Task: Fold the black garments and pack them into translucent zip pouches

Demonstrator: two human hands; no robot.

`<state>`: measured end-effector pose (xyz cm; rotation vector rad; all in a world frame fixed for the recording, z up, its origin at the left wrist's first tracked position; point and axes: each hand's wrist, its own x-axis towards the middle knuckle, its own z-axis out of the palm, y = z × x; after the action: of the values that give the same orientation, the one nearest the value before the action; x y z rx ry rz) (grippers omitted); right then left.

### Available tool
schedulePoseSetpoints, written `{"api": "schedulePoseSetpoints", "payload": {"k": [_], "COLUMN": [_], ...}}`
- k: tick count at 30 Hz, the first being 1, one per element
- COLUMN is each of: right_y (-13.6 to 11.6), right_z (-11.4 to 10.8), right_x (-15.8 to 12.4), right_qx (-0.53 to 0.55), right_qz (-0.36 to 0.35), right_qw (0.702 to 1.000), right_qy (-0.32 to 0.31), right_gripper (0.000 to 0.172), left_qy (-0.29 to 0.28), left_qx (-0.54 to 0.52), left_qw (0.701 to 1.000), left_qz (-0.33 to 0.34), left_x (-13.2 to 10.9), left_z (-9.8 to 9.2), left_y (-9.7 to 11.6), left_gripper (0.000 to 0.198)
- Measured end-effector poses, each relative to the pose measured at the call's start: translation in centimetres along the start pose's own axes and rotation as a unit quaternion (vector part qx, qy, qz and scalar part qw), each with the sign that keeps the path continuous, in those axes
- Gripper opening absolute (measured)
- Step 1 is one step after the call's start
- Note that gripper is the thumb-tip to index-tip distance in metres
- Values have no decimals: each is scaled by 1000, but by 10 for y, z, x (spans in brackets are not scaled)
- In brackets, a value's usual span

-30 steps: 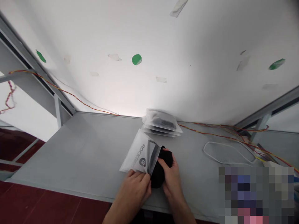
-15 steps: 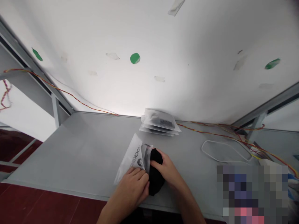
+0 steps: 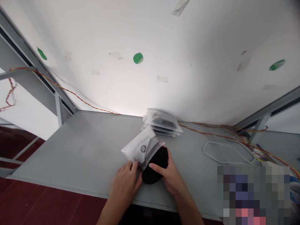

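Observation:
A frosted plastic zip bag (image 3: 137,147) with dark lettering and a round logo lies tilted on the grey table, its mouth toward me on the right. Partly inside that mouth is a folded black cloth item (image 3: 151,175); its exact kind does not show. My right hand (image 3: 172,175) grips the cloth from the right, thumb on top and fingers hidden beneath. At the bag's lower corner, my left hand (image 3: 127,179) has its fingers closed on the plastic by the opening. Behind the bag rests a stack of similar filled bags (image 3: 161,121).
The grey table (image 3: 93,150) ends at a white wall panel (image 3: 150,37) with green stickers and tape scraps. Red-yellow twisted wires (image 3: 206,132) run along the back. A white cable loop (image 3: 205,150) lies at right, near a pixelated patch.
The bag has turned clockwise and now lies more slanted, its far end near the stack. The black cloth has swung round with it, and both hands have shifted along.

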<state>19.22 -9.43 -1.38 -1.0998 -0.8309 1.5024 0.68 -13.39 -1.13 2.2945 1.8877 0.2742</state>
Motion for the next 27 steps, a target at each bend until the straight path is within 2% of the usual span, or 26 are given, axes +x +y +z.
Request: {"api": "schedulePoseSetpoints", "payload": {"k": [4,8,12,17,22,27], "right_y": [5,13,12,6,14,24], "right_z": [1,1,2,9,27,35], "right_x": [-1,0,0,-1,2,3], "right_qx": [19,75,129,175,206,152], "right_qz": [7,30,56,77,29,-33], "right_qw": [1000,996,988,979,966,962], "right_qy": [-6,40,60,68,154,226], "right_gripper": [111,111,102,83,69,77], "left_qy": [-6,19,28,34,34,67], "left_qx": [50,92,89,68,45,10], "left_qw": [998,995,995,997,997,997], "left_qz": [26,27,17,34,52,40], "left_x": [-2,-3,1,9,10,-1], "left_z": [0,8,12,12,9,0], "left_y": [4,6,7,7,11,16], "left_gripper": [12,8,9,11,8,16]}}
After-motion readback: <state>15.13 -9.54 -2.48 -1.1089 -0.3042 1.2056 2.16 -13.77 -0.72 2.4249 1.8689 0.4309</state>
